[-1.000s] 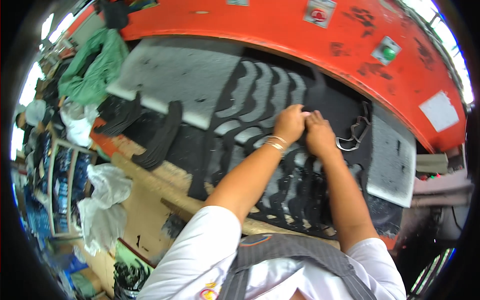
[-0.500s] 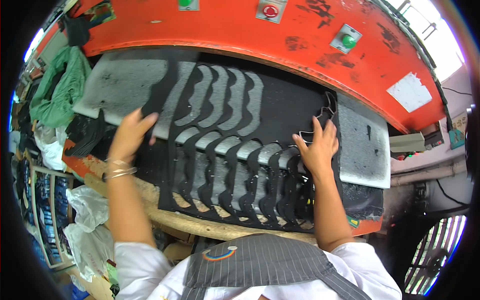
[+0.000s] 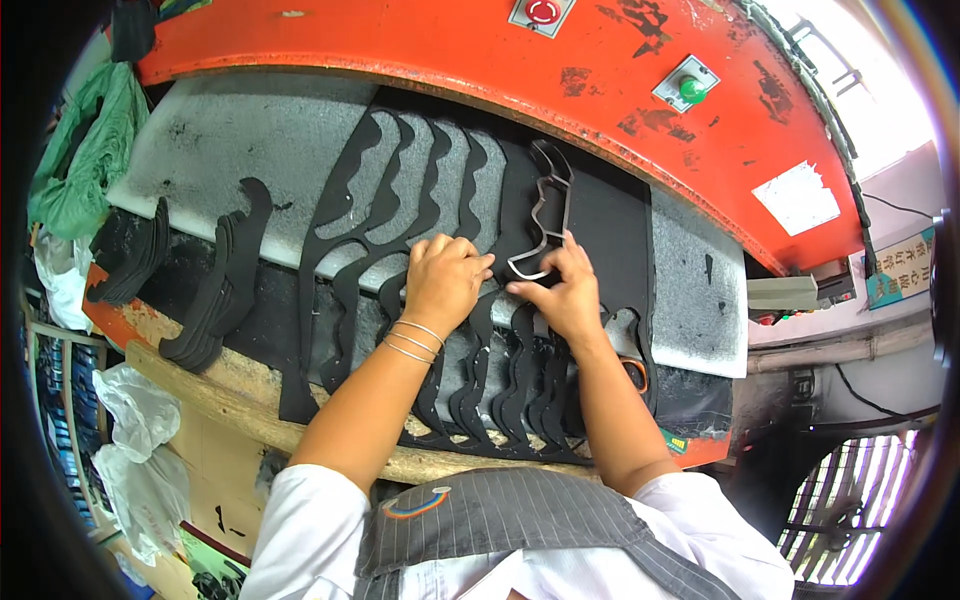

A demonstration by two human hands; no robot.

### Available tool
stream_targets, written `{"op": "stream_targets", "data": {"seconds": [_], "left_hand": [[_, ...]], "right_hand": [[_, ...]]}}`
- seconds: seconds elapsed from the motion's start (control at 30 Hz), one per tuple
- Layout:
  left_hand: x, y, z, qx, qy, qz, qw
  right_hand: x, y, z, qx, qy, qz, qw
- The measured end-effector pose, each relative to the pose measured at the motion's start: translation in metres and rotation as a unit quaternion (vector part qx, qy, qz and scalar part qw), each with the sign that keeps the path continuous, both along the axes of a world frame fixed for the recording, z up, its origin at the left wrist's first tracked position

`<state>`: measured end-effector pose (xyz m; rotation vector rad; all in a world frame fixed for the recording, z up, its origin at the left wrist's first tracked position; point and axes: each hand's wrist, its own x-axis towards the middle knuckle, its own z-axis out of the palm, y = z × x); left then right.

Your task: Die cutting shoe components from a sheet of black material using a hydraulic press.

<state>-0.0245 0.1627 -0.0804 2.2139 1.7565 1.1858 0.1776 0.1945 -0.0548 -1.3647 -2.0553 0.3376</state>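
A black sheet (image 3: 620, 215) with rows of wavy cut-outs lies across a pale grey cutting board (image 3: 240, 140). On its uncut part stands a wavy metal cutting die (image 3: 570, 195), and my right hand (image 3: 568, 298) grips its near end between thumb and fingers. My left hand (image 3: 440, 285) rests on the sheet just left of the die, fingers curled and closed; whatever may be under them is hidden. To the left, a stack of black wavy cut pieces (image 3: 228, 275) lies at the board's near edge, with another stack (image 3: 142, 262) beyond it.
An orange machine body (image 3: 440, 50) spans the far side, with a red button (image 3: 542, 12) and a green button (image 3: 692, 90). An orange scissor-like handle (image 3: 637, 375) shows beside my right forearm. A wooden beam (image 3: 230, 405) edges the near side; plastic bags (image 3: 145, 480) hang at left.
My left hand has come right, from the board's left part onto the sheet. With my right hand, the die has shifted left from the sheet's right edge. A wavy piece now lies at left.
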Motion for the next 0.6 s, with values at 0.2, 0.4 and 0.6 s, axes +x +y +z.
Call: {"op": "stream_targets", "data": {"seconds": [0.2,0.4,0.6], "left_hand": [[-0.001,0.003,-0.009,0.016,-0.045,-0.012,0.999],[-0.003,0.007,-0.011,0.029,-0.043,-0.017,0.998],[-0.004,0.009,-0.011,0.027,-0.037,-0.017,0.999]], "right_hand": [[-0.011,0.016,-0.014,-0.031,-0.027,0.012,0.999],[-0.013,0.023,-0.019,0.021,-0.033,0.043,0.998],[-0.017,0.024,-0.019,0.045,-0.037,0.046,0.997]]}}
